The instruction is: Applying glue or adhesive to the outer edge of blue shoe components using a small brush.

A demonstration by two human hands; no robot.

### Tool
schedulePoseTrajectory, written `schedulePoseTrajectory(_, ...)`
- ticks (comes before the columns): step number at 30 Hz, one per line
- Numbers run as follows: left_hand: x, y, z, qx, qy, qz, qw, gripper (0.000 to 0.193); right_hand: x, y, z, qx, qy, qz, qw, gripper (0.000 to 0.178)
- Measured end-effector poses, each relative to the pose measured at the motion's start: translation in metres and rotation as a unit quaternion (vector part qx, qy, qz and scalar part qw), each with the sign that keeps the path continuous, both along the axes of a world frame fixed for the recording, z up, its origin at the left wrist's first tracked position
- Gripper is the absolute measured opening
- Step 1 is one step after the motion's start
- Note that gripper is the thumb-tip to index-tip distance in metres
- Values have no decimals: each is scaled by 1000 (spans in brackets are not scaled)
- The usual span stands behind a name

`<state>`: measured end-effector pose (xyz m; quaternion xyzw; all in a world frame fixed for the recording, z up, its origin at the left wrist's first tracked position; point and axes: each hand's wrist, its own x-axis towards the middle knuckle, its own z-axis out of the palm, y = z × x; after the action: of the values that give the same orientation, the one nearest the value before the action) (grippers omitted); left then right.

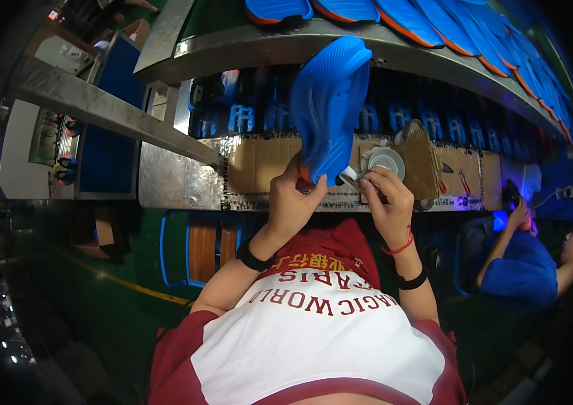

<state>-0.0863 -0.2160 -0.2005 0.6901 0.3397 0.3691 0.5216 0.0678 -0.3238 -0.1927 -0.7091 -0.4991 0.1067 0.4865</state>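
Note:
A blue shoe sole (330, 108) with an orange edge stands nearly upright over the bench, its long end pointing away from me. My left hand (293, 199) grips the sole's near end between thumb and fingers. My right hand (389, 199) is closed in a pinch on a thin, pale tool (349, 175), whose tip is beside the sole's near end; its exact kind is too small to tell. Just beyond the right fingers sits a small white bowl (400, 159).
Cardboard (259, 165) covers the metal bench, with a brown cardboard flap (420, 162) and red-handled tools (464, 182) at right. More blue soles (408, 23) line the upper shelf (259, 50). A metal bar (118, 111) crosses at left. A co-worker (519, 270) sits at right.

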Motion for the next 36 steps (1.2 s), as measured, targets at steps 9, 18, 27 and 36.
schedulePoseTrajectory(9,-2,-1,4,4,8,-9,1000,43,1,-3,10,12,-25,-25,999,11)
schedulePoseTrajectory(18,1,2,2,-4,-16,-12,1000,45,-5,-1,6,21,-53,19,998,11)
schedulePoseTrajectory(27,0,10,11,-27,29,-12,999,48,-5,0,5,6,66,-4,998,10)
schedulePoseTrajectory(36,-13,129,88,-64,-136,34,988,44,28,-34,-1,93,177,-98,975,13)
